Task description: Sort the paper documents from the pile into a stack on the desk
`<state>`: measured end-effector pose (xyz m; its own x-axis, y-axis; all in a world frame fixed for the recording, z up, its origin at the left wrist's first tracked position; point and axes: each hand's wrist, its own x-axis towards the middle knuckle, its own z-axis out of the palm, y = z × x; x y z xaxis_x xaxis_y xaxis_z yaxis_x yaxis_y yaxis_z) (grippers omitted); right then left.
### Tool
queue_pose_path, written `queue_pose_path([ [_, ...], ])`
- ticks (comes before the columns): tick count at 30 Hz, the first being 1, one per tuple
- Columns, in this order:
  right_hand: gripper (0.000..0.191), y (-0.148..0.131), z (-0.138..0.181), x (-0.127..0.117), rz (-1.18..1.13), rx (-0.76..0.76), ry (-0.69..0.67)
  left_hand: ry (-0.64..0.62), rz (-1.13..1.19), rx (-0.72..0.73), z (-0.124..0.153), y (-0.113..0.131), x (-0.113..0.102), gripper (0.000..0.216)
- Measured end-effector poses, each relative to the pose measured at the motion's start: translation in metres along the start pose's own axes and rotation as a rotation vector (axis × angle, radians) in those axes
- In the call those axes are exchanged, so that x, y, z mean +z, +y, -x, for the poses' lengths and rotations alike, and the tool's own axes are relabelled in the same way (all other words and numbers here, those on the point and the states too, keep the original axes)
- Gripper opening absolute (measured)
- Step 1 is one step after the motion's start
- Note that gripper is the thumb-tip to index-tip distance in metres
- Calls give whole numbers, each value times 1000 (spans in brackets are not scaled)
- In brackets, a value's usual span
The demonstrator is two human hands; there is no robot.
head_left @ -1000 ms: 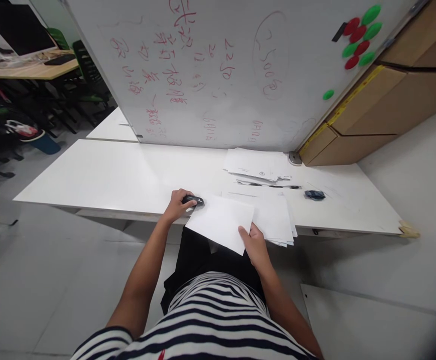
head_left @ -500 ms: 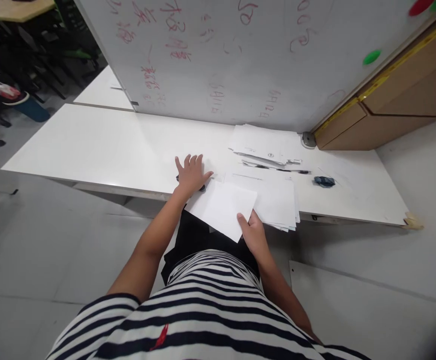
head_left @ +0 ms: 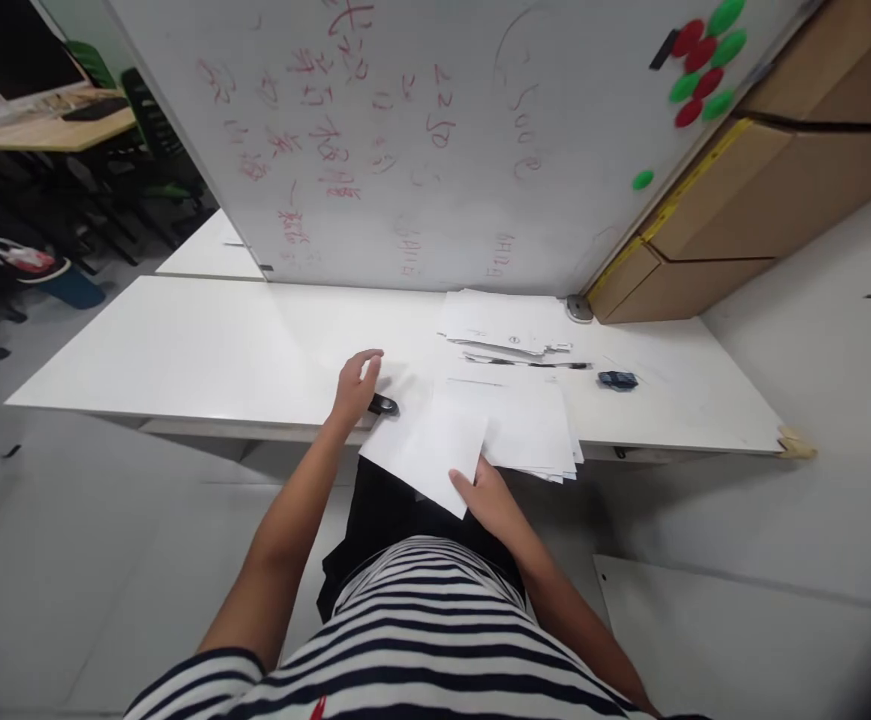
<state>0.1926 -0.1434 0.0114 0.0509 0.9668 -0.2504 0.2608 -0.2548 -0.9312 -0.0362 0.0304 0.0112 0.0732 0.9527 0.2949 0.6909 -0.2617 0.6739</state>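
My right hand point(head_left: 486, 492) pinches the lower right corner of a white sheet of paper point(head_left: 427, 445), thumb on top. The sheet slants over the table's front edge and overlaps a stack of papers point(head_left: 529, 425) to its right. My left hand point(head_left: 356, 388) hovers at the sheet's upper left, fingers bent and thumb apart, with nothing visible between them. Right beside it lies a black stapler-like object point(head_left: 384, 404), partly hidden by the hand; whether they touch I cannot tell.
Behind lie another paper pile point(head_left: 506, 320), a dark pen-like strip point(head_left: 529, 362) and a dark blue object point(head_left: 617, 380) on the white table point(head_left: 202, 350). A whiteboard point(head_left: 375, 200) with red writing and magnets stands at the back. Cardboard boxes point(head_left: 735, 200) are stacked at right.
My left hand has lifted from its spread, flat pose and turned, bending its fingers and uncovering more of the black object. My right hand keeps the sheet. The camera view has tilted up.
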Motion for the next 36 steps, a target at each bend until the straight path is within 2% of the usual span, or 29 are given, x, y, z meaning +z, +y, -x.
queue_pose_path([
  [3,42,-1,0,-4,-10,7,79,53,-84,-16,6,-13,-7,39],
  [6,41,-6,-3,-12,-14,-10,142,-27,-114,-113,7,-29,-7,46],
  [9,39,-14,-5,-31,5,-24,162,-27,-112,-169,5,-39,-4,52],
  [14,44,-20,0,-73,5,-30,289,31,-151,-236,6,-39,-1,55],
  [17,48,-15,1,-86,-47,-41,411,88,-220,-290,8,-37,-2,54],
  [20,47,-5,-1,-87,40,-39,517,172,-308,-369,8,-35,-3,51],
  [23,48,3,-4,-82,30,-51,560,176,-341,-397,7,-34,-3,51],
  [26,49,7,-4,-78,-56,-88,567,148,-355,-384,4,-35,-2,53],
  [36,50,11,-1,-73,61,-13,534,133,-398,-361,3,-39,-1,53],
])
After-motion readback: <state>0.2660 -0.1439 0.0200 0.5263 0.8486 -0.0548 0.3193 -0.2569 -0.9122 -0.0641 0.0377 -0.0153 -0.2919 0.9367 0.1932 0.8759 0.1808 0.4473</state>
